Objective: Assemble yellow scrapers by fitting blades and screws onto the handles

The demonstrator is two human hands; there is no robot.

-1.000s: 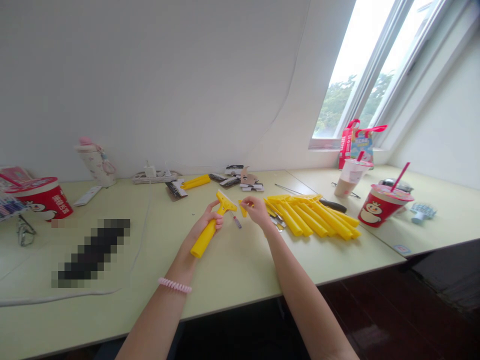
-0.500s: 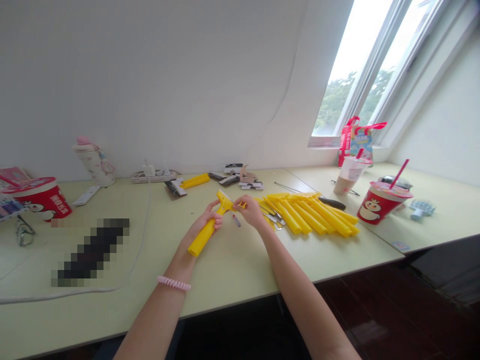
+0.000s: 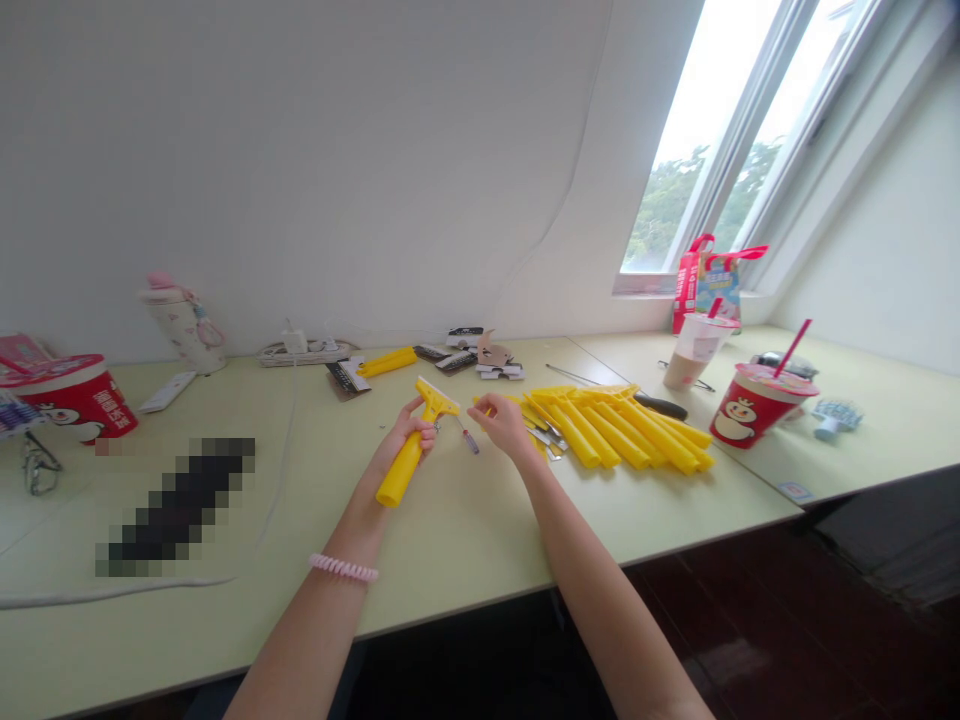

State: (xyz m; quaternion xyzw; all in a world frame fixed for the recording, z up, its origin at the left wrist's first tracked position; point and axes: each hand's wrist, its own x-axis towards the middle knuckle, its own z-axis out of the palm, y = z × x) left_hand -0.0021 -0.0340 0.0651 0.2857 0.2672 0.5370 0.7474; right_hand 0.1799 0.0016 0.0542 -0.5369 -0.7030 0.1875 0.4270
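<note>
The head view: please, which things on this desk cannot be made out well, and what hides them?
In the head view:
What the right hand pinches: its own fingers hide it.
Yellow scraper: the left hand covers part of its handle.
Dark object on the desk: pixel blocks blur it, so its kind is unknown.
Small tool near the hands: too small to tell its type.
Colored stack: cut off by the left edge.

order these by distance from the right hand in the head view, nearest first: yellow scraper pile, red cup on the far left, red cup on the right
1. yellow scraper pile, just to the side of the right hand
2. red cup on the right, past the pile, towards the window
3. red cup on the far left, at the table's far left end
</note>
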